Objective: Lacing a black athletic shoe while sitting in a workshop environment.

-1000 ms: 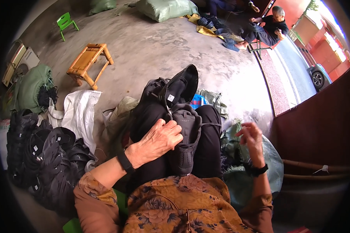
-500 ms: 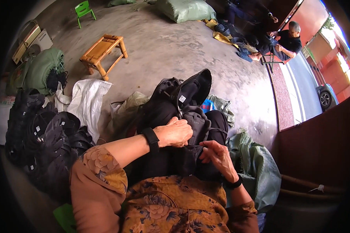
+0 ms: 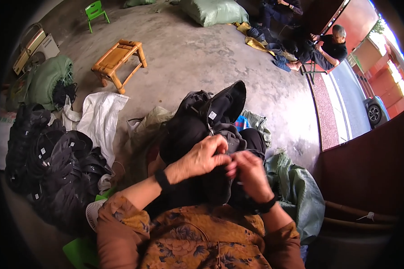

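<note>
My left hand [image 3: 202, 157] and my right hand [image 3: 252, 177] meet over my lap, fingertips nearly touching. The left is closed in a pinch; the right has curled fingers, slightly blurred. Whatever lies between the fingertips is too small to make out. Right under them is a dark grey cap [image 3: 232, 136], partly covered by the hands. Beyond it, on my knees, rests a black cap [image 3: 229, 103] with its curved brim raised and a small white label inside. Black fabric hangs below my hands, its shape hard to tell.
A heap of black caps [image 3: 65, 157] lies at my left, near a white sack [image 3: 104, 116]. Green sacking [image 3: 296, 193] is at my right. Farther off stand a bamboo stool [image 3: 116, 60], a green chair [image 3: 95, 12] and a stuffed sack [image 3: 215, 11]. Two people sit at the far right.
My left hand has turned, fingers now pointing toward the right hand. My right hand has come in to meet it over the cap. The far people's arms have shifted.
</note>
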Action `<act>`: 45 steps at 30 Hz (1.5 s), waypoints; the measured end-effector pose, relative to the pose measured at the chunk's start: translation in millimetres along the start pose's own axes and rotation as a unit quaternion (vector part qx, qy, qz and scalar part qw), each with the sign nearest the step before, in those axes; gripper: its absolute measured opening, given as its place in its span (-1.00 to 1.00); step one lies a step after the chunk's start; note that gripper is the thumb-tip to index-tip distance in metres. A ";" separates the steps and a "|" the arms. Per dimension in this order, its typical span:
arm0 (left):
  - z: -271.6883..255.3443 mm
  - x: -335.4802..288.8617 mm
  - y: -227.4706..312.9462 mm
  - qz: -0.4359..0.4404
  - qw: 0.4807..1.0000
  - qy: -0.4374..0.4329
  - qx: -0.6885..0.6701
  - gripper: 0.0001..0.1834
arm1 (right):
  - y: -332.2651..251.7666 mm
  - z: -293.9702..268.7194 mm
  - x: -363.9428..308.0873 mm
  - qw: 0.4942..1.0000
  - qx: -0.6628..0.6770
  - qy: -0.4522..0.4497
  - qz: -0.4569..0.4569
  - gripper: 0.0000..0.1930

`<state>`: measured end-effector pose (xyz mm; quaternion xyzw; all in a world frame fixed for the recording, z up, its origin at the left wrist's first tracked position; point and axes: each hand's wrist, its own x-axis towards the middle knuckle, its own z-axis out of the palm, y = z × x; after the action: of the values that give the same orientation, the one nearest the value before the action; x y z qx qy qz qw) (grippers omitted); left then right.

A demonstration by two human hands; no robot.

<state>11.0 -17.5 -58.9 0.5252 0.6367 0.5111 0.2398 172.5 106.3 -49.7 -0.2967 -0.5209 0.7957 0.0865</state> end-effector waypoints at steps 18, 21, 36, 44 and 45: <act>19.8 -25.7 -3.4 0.082 0.947 -0.020 0.309 -0.90 | -423.1 -429.3 -207.6 0.852 0.076 0.082 -0.511 -0.69; 14.8 -24.4 2.8 0.063 0.951 -0.052 0.299 -0.86 | -451.2 -414.2 -217.2 0.880 0.183 -0.060 -0.434 -0.65; 19.5 -34.6 -5.7 0.248 0.877 0.097 0.401 -0.90 | -354.1 -219.3 -94.5 0.908 -0.001 0.072 -0.413 -0.66; 14.9 -48.4 -19.2 0.298 0.828 0.023 0.475 -0.90 | -392.1 -244.5 -108.3 0.884 -0.122 -0.047 -0.448 -0.77; 10.4 -51.6 -17.8 0.314 0.812 -0.021 0.491 -0.89 | -400.8 -238.3 -114.9 0.875 -0.132 -0.024 -0.466 -0.79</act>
<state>29.4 -59.2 -90.7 0.7552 0.5980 0.1670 -0.2102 330.8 417.6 279.9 -0.0095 -0.7009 0.5939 0.3949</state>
